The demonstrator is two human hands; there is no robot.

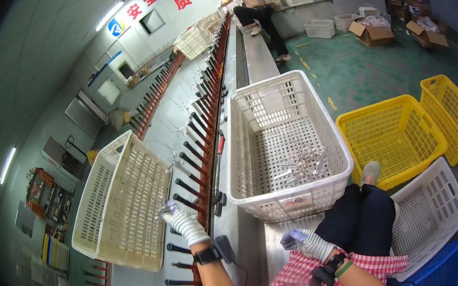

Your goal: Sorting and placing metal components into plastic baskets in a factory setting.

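My left hand [185,224], in a striped glove with purple fingertips, reaches over a row of black-sleeved pegs [189,159] on a reddish rail. Its fingers are bent together beside a tilted cream basket [132,206]; whatever they pinch is too small to make out. Low above my lap, my right hand [308,243] wears the same kind of glove. The fingers are curled closed, and any content is hidden. Ahead of it a white plastic basket [292,195] holds a small heap of shiny metal parts [307,162] toward its near right side.
A red-handled tool [221,144] lies beside the rail. Yellow baskets [391,111], a grey-white basket [429,214] and a blue crate [440,271] stand at my right. Another person [250,5] works at the line's far end. Open cardboard boxes [371,32] sit on the green floor.
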